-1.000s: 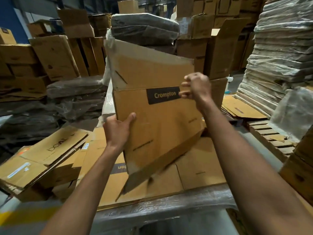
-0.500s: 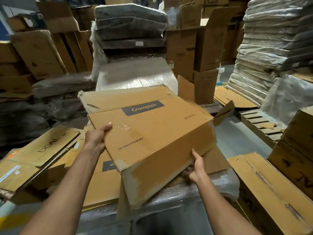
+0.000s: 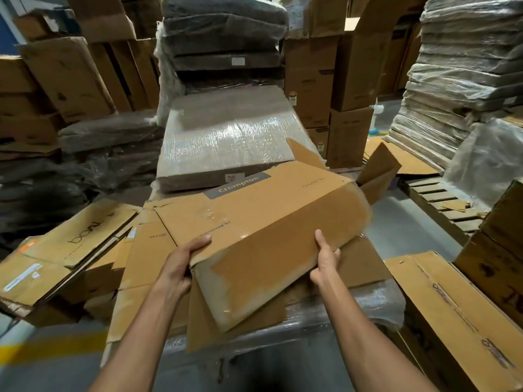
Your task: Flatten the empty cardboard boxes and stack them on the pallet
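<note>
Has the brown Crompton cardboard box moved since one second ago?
Yes: the brown Crompton cardboard box tipped down from upright, uncovering the plastic-wrapped bundle behind it.

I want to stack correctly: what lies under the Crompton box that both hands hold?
Flattened cardboard sheets lie under the Crompton box, on a plastic-wrapped stack. The left hand and right hand grip its near end. What lies directly beneath its middle is covered.

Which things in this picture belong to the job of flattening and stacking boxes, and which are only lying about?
Belongs to the job:
- Crompton box, gripped by the left hand and the right hand
- flattened cartons under it

Lying about:
- shrink-wrapped bundle behind
- boAt cartons at the left
- long carton at the right
</note>
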The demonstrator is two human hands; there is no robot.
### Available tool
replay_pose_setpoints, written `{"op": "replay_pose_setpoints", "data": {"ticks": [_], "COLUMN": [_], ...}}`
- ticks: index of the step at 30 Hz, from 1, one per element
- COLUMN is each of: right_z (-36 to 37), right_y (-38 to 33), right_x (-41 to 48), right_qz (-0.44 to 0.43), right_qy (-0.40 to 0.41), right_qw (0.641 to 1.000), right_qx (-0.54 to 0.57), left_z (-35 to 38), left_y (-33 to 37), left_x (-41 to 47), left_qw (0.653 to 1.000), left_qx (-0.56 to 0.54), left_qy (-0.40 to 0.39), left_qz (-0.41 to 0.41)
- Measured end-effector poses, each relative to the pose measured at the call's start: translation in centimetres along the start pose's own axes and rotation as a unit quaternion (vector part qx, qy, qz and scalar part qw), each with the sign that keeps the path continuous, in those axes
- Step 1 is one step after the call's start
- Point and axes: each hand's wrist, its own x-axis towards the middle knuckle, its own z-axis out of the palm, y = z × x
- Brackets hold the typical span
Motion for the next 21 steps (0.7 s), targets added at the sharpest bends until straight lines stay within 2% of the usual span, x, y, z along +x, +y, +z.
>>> {"op": "replay_pose_setpoints", "data": {"ticks": [2, 4, 8, 11, 15, 21], "right_z": [0.9, 1.6, 3.7, 4.8, 3.7, -1.0], "right_y": [-0.6, -1.4, -3.2, -3.5, -1.8, 2.5], "right_x": [-0.5, -1.1, -2.9, -3.0, -2.2, -0.2], "right_qz": [-0.057, -0.104, -0.188, -0.216, -0.217, -0.144], "right_qy": [0.029, 0.024, -0.079, -0.112, -0.015, 0.093], "right_qw": [0.996, 0.991, 0.971, 0.953, 0.924, 0.888], "right_qx": [-0.058, -0.081, -0.127, -0.18, -0.314, -0.426], "left_z": [-0.9, -1.7, -3.4, -4.1, -5.2, -5.9], "left_y": [-0.4, -0.1, 1.0, 1.4, 0.6, 0.2], "left_x": [0.2, 0.3, 1.2, 1.3, 2.3, 3.2], "left_qw": [1.0, 0.998, 0.996, 0.996, 0.995, 0.996], "left_qx": [0.001, -0.019, -0.039, -0.032, -0.015, 0.007], "left_qy": [-0.007, 0.005, 0.043, 0.054, 0.085, 0.082], "left_qz": [-0.029, -0.053, -0.067, -0.067, -0.044, -0.031]}}
